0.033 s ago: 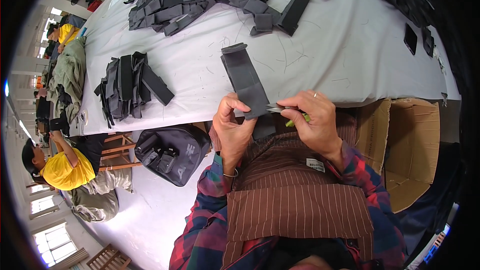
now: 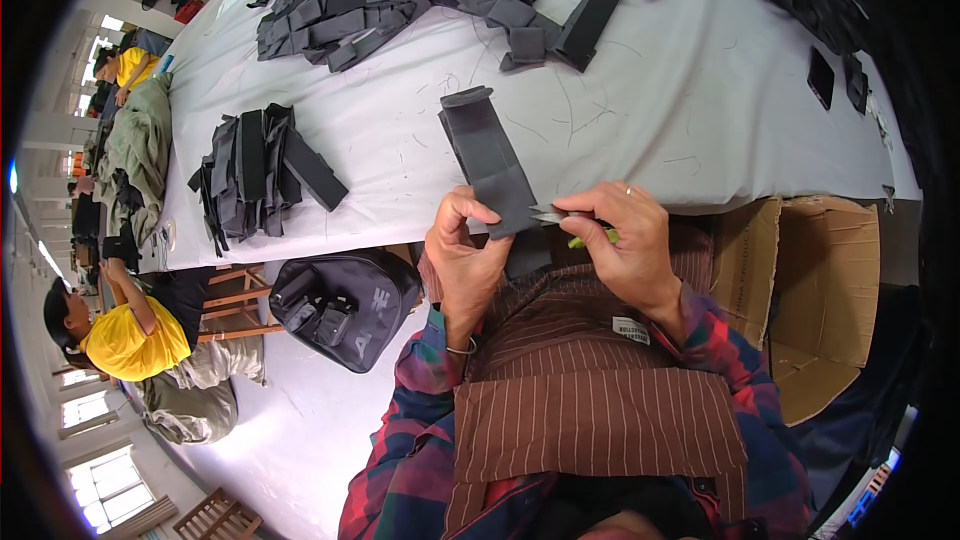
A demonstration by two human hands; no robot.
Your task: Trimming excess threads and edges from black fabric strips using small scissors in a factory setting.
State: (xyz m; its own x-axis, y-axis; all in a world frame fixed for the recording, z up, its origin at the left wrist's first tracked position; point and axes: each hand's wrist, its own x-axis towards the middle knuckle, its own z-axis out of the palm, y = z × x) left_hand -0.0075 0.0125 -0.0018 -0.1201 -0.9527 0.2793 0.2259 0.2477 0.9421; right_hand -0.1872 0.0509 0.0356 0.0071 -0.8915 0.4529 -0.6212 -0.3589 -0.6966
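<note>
My left hand [image 2: 468, 245] is closed on a dark grey folded fabric strip [image 2: 495, 165], thumb on top near its lower end. The strip's far end rests on the white-covered table, and its near end hangs over the edge in front of my brown striped apron. In my right hand [image 2: 630, 240] is a pair of thread snips [image 2: 578, 240] with a bright green part. Their metal blades point left and meet the strip's right edge beside my left thumb. Whether the blades are parted is too small to tell.
A big heap of similar strips [image 2: 400, 0] covers the far table; a smaller stack [image 2: 255, 170] lies at left. Loose threads are scattered between. A dark phone [image 2: 820, 78] lies far right. Below the edge are a black bag [image 2: 350, 305] and an open cardboard box [image 2: 820, 300]. A person [image 2: 135, 335] sits at left.
My right hand and the snips have shifted very slightly left. The strip's far end has tipped a touch to the left. My left hand keeps its place.
</note>
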